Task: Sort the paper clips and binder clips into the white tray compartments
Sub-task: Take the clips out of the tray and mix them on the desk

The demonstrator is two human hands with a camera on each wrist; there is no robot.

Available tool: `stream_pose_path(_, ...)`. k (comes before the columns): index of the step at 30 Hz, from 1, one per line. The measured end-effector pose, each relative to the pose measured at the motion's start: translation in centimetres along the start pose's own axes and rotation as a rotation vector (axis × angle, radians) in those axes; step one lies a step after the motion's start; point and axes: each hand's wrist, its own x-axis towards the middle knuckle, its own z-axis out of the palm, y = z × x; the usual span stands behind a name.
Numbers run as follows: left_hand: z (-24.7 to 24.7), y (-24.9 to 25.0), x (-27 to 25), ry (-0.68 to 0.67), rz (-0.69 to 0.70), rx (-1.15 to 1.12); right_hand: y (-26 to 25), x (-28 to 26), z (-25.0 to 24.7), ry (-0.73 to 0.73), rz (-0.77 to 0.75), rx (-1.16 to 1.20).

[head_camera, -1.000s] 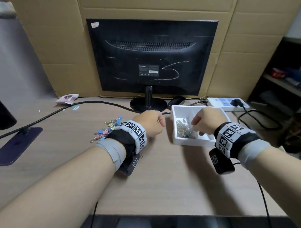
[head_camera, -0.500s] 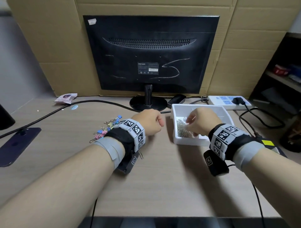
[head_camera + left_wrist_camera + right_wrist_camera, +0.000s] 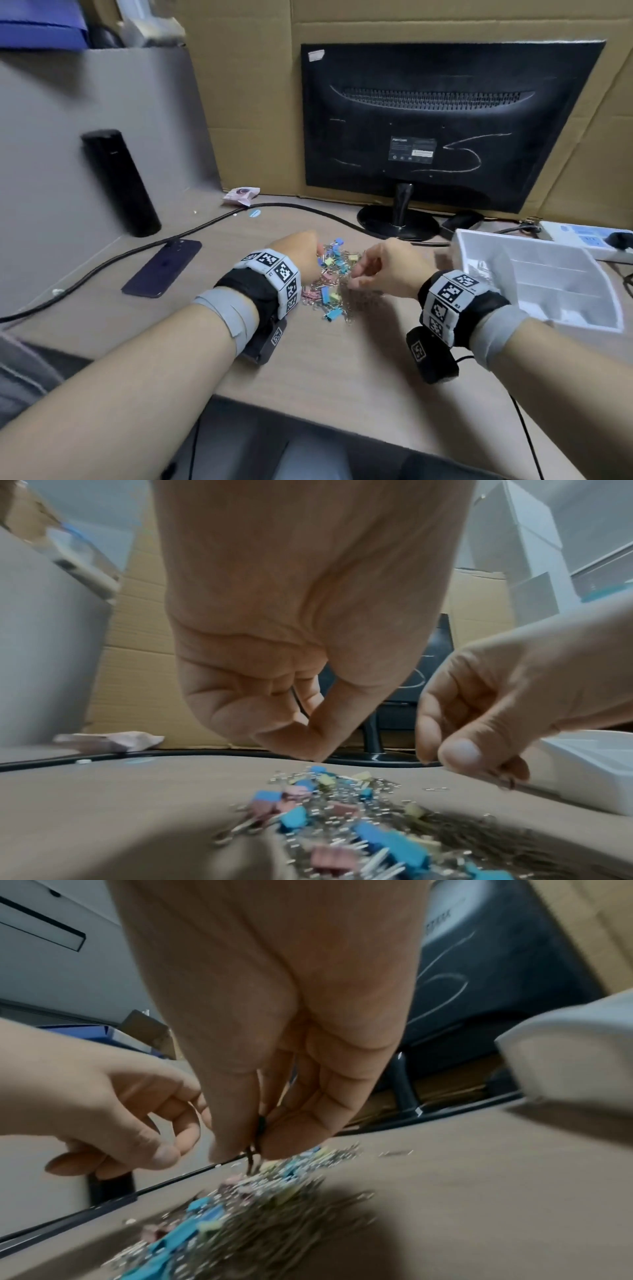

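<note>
A mixed pile (image 3: 334, 286) of silver paper clips and blue, pink and yellow binder clips lies on the desk between my hands. My right hand (image 3: 354, 278) hangs over the pile's right side. In the right wrist view its thumb and fingers (image 3: 253, 1148) pinch a few thin paper clips just above the heap. At the pile's left edge my left hand (image 3: 317, 261) is curled into a fist (image 3: 308, 739), thumb pointing down, and nothing shows in it. The white tray (image 3: 479, 237) stands to the right with some paper clips (image 3: 479, 269) in its near-left compartment.
A black monitor (image 3: 445, 120) stands behind the pile against cardboard. A dark phone (image 3: 164, 270), a black cylinder (image 3: 120, 181) and a black cable (image 3: 205, 226) lie to the left. A white power strip (image 3: 582, 236) sits behind the tray.
My right hand left the tray and came left to the pile, where it now pinches paper clips. The left hand also moved to the pile. The head view swung left.
</note>
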Motion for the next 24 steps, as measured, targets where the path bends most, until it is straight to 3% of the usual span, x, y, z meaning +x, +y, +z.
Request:
stream_pose_path(3, -0.5, -2.8, 0.0, 0.02, -0.029, -0.044, -1.5, 1.9, 2.5, -0.017, 0.009, 0.056)
stream_pose_path(7, 0.1, -3.4, 0.4, -0.055, 0.009, -0.096, -2.3, 2.8, 3.0, -0.028, 0.052, 0.119)
stream_pose_path(10, 1.0, -2.7, 0.6, -0.123, 0.066, -0.115, -1.9, 2.1, 1.5, -0.018, 0.074, 0.002)
stream_pose_path(14, 2.3, -1.4, 0.8, -0.182, 0.169, -0.144, -1.3, -0.3, -0.4, -0.302, 0.176, -0.127)
stream_pose_path(16, 2.6, -0.9, 0.8, -0.24, 0.192, -0.109, -0.9, -0.8, -0.3, -0.399, 0.15, -0.233)
stream_pose_path(18, 3.0, -0.8, 0.9, -0.271, 0.187, -0.055, -0.2, -0.6, 0.5, -0.38, 0.1, -0.341)
stream_pose_path(24, 2.5, -2.2, 0.7, -0.222, 0.12, -0.032, 0.5, 0.3, 1.7, -0.251, -0.018, -0.169)
